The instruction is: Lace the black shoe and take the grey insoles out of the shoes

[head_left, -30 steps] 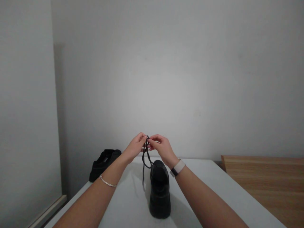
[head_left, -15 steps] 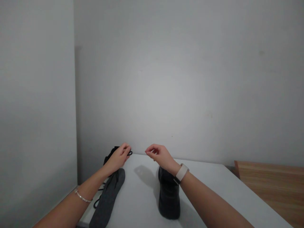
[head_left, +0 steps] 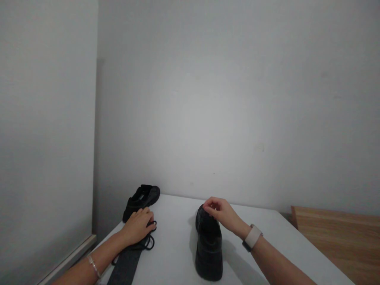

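My left hand [head_left: 139, 225] is closed around a bundle of black shoelace [head_left: 151, 242], whose loops hang out by the thumb. It rests over a dark grey insole [head_left: 124, 267], covering the insole's far end. Just beyond that hand stands a black shoe [head_left: 148, 197], its opening facing up. A second black shoe [head_left: 209, 253] is upright on the right, heel toward me. At its toe end, my right hand [head_left: 222, 213] has thumb and fingers pinched together; whether anything is between them I cannot make out.
A white table [head_left: 175, 245] carries the shoes and reaches back to a grey wall [head_left: 192, 118]. On the left is another pale wall or panel [head_left: 47, 118]. Beyond the table's right edge lies a wooden surface [head_left: 335, 233].
My left hand has come down and nearer with the shoelace, onto the insole, uncovering the far shoe. My right hand has moved right and lower, to the near shoe's toe.
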Demonstrator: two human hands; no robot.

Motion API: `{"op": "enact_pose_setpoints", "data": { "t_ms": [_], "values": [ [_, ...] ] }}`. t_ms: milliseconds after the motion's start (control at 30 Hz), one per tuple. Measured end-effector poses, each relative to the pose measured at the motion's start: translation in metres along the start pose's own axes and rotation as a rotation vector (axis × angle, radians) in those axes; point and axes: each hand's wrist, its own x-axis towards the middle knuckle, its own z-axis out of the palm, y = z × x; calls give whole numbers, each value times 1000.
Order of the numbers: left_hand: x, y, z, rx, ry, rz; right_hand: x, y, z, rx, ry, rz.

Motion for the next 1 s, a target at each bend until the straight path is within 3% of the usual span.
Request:
{"op": "enact_pose_setpoints", "data": {
  "t_ms": [133, 267, 400, 533, 633, 767, 867, 1000],
  "values": [
    [7, 14, -20, 37, 44, -10, -4, 4, -21, -79, 43, -19],
    [14, 60, -30, -144, 42, 191, -12, 5, -30, -221, 24, -44],
    [25, 120, -14, -340, -48, 392, -19, 3, -18, -505, -121, -33],
    [50, 157, 15, -305, -189, 497, -14, 5, -1, -875, -235, 71],
    [68, 169, 37, -155, -265, 517, -6, 6, 2, -973, -274, 74],
    [77, 175, 53, 31, -212, 438, -7, 7, -5, -845, -266, 65],
    [74, 175, 50, 45, -198, 444, -15, 11, -13, -697, -182, 94],
    [73, 167, 39, -140, -198, 518, -27, 22, -20, -498, -83, 93]
  ]
}}
